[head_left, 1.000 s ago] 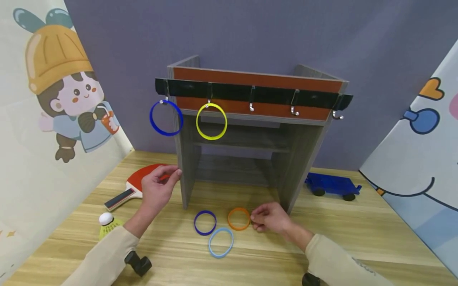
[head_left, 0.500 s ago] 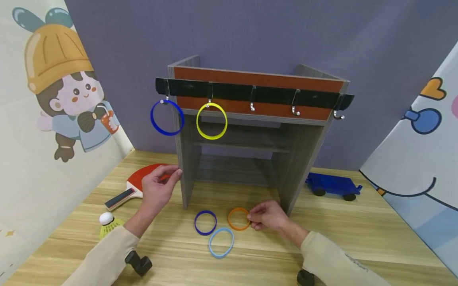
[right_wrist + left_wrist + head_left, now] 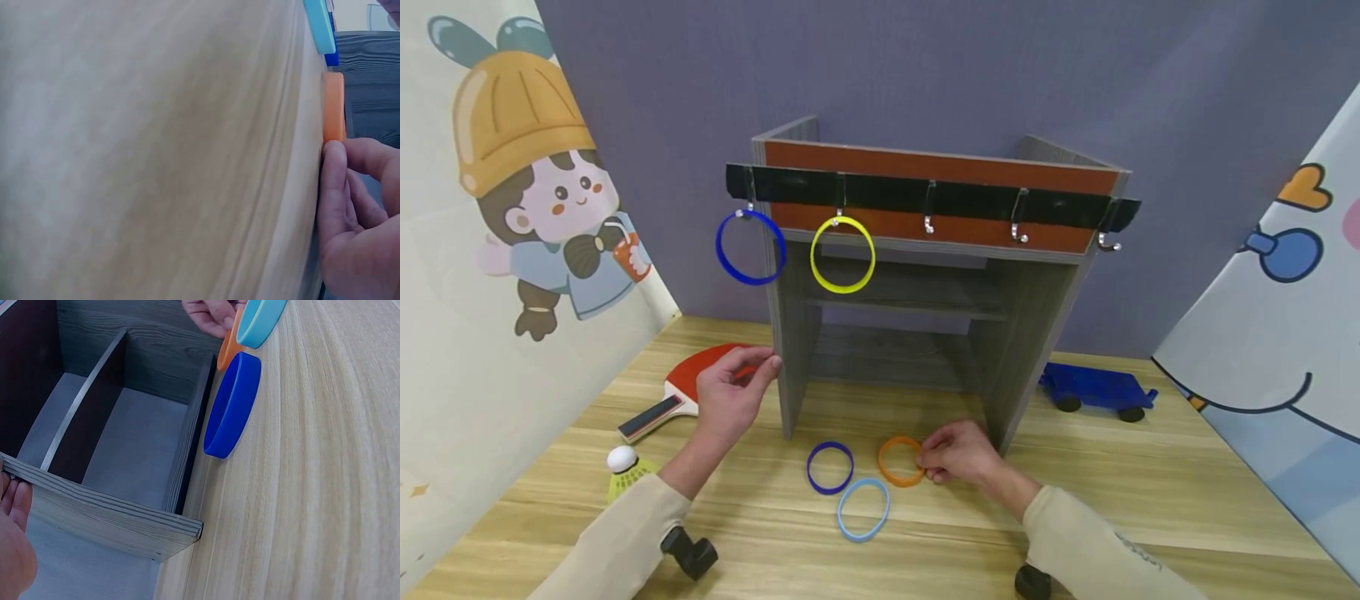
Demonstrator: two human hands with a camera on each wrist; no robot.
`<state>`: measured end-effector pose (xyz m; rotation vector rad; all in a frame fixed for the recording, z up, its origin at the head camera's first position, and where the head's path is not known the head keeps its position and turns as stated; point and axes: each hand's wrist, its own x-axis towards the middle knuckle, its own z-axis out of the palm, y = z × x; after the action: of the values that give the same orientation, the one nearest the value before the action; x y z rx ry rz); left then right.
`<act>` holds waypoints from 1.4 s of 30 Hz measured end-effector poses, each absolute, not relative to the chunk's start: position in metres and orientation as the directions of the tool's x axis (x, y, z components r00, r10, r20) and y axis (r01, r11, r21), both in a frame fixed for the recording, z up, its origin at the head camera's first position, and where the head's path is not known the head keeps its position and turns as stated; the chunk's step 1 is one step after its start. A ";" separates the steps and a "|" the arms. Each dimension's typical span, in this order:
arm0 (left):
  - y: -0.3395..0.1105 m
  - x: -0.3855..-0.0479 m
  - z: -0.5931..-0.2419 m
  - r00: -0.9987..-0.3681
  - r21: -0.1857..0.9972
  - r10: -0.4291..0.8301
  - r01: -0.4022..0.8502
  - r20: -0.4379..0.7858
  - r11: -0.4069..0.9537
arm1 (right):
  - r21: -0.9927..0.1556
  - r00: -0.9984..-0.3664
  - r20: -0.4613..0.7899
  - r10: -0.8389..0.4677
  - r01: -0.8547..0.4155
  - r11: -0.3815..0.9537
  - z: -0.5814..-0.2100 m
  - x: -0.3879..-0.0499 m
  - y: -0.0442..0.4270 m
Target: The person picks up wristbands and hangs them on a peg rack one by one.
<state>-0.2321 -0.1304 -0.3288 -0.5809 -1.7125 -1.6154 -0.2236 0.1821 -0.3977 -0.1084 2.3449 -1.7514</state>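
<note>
Two or more digits are doing the work for us: the thumb and fingertips [image 3: 335, 164] of our right hand [image 3: 964, 454] pinch the right-hand edge of the orange ring [image 3: 334, 106], which sits on the table [image 3: 775, 550] just in front of the grey cabinet [image 3: 793, 333]. For a decent hold, we'd get one pad inside the loop and one outside, then squeeze lightly, since the band looks bendy. We'd also go straight up, not sideways, so we don't nudge the light blue ring [image 3: 269, 325] or the dark blue ring [image 3: 240, 409] nearby. Pose-wise, our right hand comes in low from the right, close to the wood, spare fingers tucked behind the pinch. Our left hand [image 3: 733, 392] is higher up, fingers curled onto the front edge of the cabinet's left panel, which we reckon steadies it. Further out, a hanging blue ring [image 3: 720, 250] and a yellow ring [image 3: 842, 289] dangle at the left end of the hook rail [image 3: 887, 192], with a red paddle [image 3: 692, 375] and shuttlecock [image 3: 622, 460] left, a blue cart [image 3: 1097, 389] right.
</note>
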 end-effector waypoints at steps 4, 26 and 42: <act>-0.130 -0.232 -0.329 -0.651 0.667 -0.146 0.736 0.745 0.115 | -0.955 -0.976 -0.125 -0.179 0.069 0.290 -0.396 -0.222 0.183; -0.132 -0.234 -0.330 -0.632 0.642 -0.111 0.756 0.767 0.128 | -0.980 -0.974 -0.111 -0.197 0.075 0.182 -0.397 -0.214 0.197; -0.132 -0.233 -0.329 -0.656 0.666 -0.113 0.736 0.746 0.124 | -0.994 -0.987 -0.082 -0.141 0.090 -0.054 -0.376 -0.198 0.202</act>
<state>-0.2332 -0.1323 -0.3292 -0.6071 -1.7339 -1.6098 -0.1985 0.2021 -0.3756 -0.0556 2.0439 -2.1716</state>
